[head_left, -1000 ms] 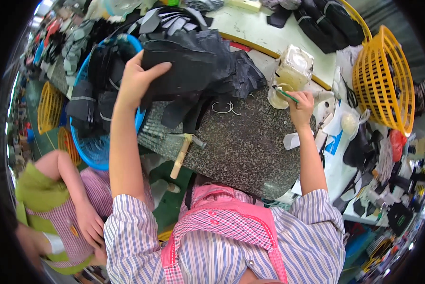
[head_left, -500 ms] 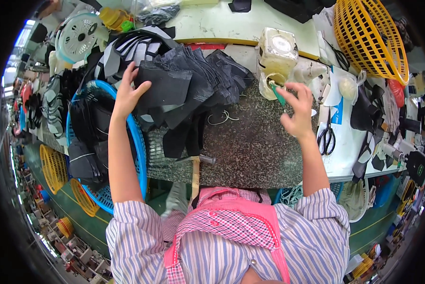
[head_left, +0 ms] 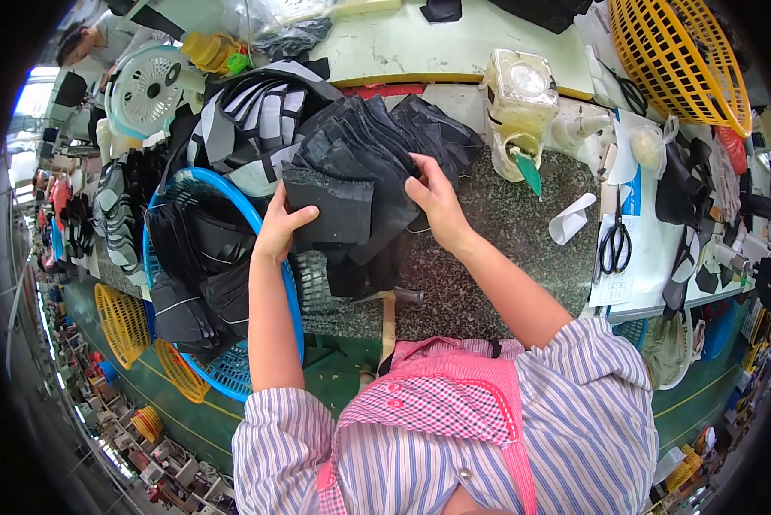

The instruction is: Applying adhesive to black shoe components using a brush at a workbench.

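Observation:
A fanned stack of black, flat material pieces [head_left: 338, 202] lies on the speckled dark worktop. My left hand [head_left: 281, 225] grips its left edge, thumb on the top piece and the other fingers partly hidden. At the right side of the stack, my right hand [head_left: 439, 204] closes thumb and fingers on the edges of the pieces. Right of that hand, a green flat-bladed tool [head_left: 528, 172] rests in the mouth of a stained, glue-smeared container [head_left: 523, 90].
A blue basket [head_left: 293, 313] full of black pieces stands at left. A hammer [head_left: 408, 295] lies near the worktop's front edge. Black scissors [head_left: 614, 249] and a curled white sheet [head_left: 571, 220] lie right. Further back are a yellow basket [head_left: 677, 60] and a fan [head_left: 149, 93]. Another person [head_left: 93, 43] is far left.
My right hand has let go of the green tool, now in the container's mouth, and moved left onto the black stack. My left hand has closed on the stack's left edge.

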`<state>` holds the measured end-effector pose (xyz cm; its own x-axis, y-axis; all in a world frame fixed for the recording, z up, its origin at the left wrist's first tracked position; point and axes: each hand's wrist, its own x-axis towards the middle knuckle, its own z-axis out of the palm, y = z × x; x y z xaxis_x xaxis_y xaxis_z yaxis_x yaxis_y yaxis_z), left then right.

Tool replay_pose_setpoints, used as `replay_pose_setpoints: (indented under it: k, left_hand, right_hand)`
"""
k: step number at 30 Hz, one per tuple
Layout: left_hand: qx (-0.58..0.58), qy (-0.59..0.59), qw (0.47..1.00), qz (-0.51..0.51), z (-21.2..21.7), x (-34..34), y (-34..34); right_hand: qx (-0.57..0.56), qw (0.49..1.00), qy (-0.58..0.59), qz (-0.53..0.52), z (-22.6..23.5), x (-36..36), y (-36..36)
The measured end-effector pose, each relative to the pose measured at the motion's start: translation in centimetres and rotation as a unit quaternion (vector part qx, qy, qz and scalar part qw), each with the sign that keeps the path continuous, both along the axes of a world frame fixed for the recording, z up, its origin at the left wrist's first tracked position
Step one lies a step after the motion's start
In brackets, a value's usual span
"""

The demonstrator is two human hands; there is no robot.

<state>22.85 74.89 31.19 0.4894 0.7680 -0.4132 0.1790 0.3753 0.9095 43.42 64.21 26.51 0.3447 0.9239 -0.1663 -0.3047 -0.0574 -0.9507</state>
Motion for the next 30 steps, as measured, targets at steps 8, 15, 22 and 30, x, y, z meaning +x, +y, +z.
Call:
replay_pose_setpoints:
  k: [8, 15, 22, 30]
  left_hand:
    - [-0.052, -0.024, 0.998, 0.034, -0.6, -0.2, -0.7]
    - [-0.014, -0.047, 0.998, 0.05, -1.0, 0.6, -1.9]
    - [0.03, -0.038, 0.995, 0.091, 0.5, -1.4, -6.8]
    - [0.134, 0.024, 0.985, 0.109, -1.1, 3.4, -4.1]
  right_hand:
    - [0.013, 0.994, -0.105, -0.012, -0.5, 1.1, 0.2]
    - [0.062, 0.967, -0.247, 0.027, -1.1, 3.1, 0.9]
    - [0.179, 0.982, -0.012, 0.05, 1.6, 0.9, -1.7]
    - [0.027, 0.95, -0.303, -0.063, -6.0, 8.5, 4.0]
